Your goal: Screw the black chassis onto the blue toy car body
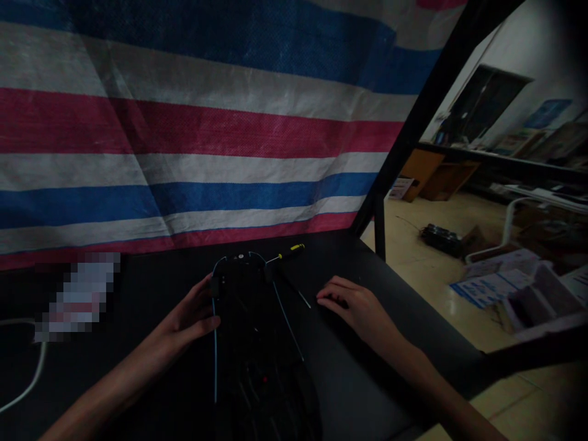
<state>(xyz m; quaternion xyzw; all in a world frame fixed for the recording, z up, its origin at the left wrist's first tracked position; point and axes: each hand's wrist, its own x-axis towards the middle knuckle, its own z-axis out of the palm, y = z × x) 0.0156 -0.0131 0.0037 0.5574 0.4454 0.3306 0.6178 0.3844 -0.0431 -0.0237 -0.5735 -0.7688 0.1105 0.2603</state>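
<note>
A long black device (pixel 250 312) with thin blue strips along both sides lies on the dark table; its kind is hard to make out in the dim light. My left hand (pixel 195 312) grips its left edge near the far end, thumb on the near side and fingers partly hidden behind it. To the right of the device, my right hand (pixel 344 300) rests over the table with fingertips pinched together. Whatever may be between them is too small to see. Just left of those fingertips lies a slim dark tool with a metal shaft (pixel 304 299). Farther back is a yellow-and-black screwdriver (pixel 293 250).
A striped woven sheet (pixel 206 131) hangs behind the black table (pixel 349 380). A blurred-out flat item (pixel 82 294) and a white cable (pixel 39 367) lie at left. Beyond the table's right edge, a metal frame post (pixel 413 116) rises, with boxes (pixel 533 300) on the floor.
</note>
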